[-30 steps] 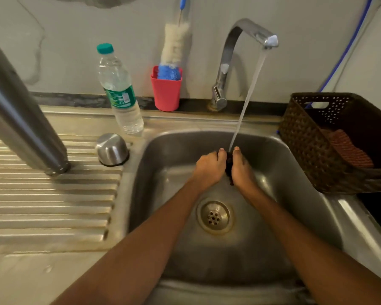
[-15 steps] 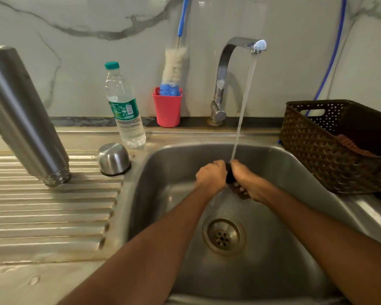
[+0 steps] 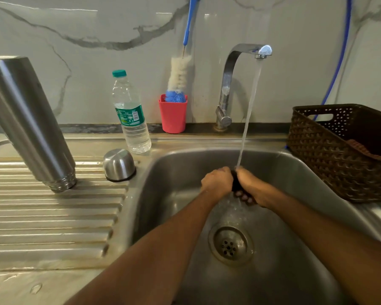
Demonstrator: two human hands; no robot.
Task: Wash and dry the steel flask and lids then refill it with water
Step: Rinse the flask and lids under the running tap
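Observation:
The steel flask (image 3: 29, 124) stands upside down on the ribbed drainboard at the left. A steel cup lid (image 3: 118, 165) rests mouth-down beside it, near the sink's edge. Over the sink (image 3: 176, 168), my left hand (image 3: 217, 180) and my right hand (image 3: 250, 188) press together around a small black lid (image 3: 235, 183), mostly hidden between them. Water from the tap (image 3: 240, 62) falls right onto the black lid and runs down toward the drain (image 3: 230, 245).
A plastic water bottle (image 3: 130, 113) with a green cap and a red cup (image 3: 173, 116) holding a bottle brush stand against the back wall. A brown woven basket (image 3: 330, 150) with a cloth inside sits at the sink's right. A blue hose runs up the wall.
The view has tilted upward, so more wall shows. My right hand has turned around the black lid, fingers now curled beneath it. The water keeps running.

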